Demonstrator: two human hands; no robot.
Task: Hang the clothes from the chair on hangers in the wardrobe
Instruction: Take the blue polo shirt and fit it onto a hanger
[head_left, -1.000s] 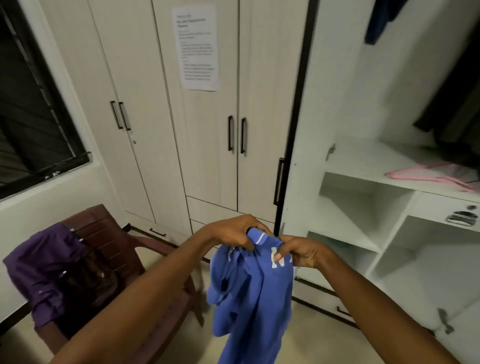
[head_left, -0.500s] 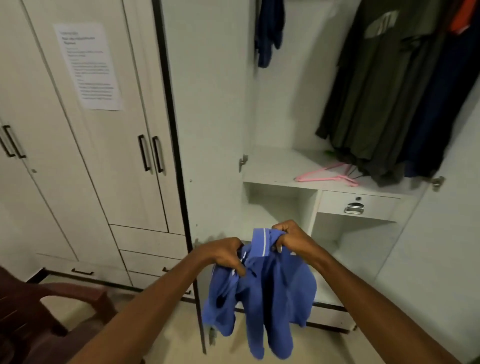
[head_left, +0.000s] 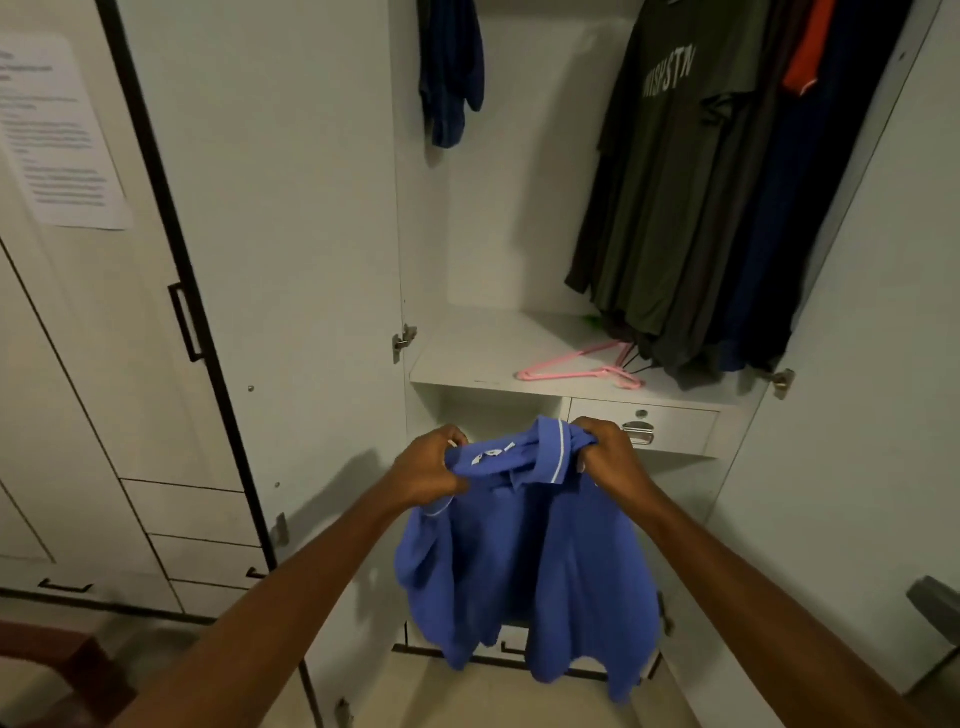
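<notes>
Hands clamped on blue polo shirt (head_left: 524, 561) collar: left hand (head_left: 428, 470), right hand (head_left: 610, 457). Pink hanger (head_left: 582, 366) lies on wardrobe shelf (head_left: 467, 358) beyond.

Hanger (head_left: 582, 366) on shelf (head_left: 467, 358), under shirts (head_left: 670, 182)

Single head view, forward and down, close before the open wardrobe (head_left: 519, 364)
</notes>
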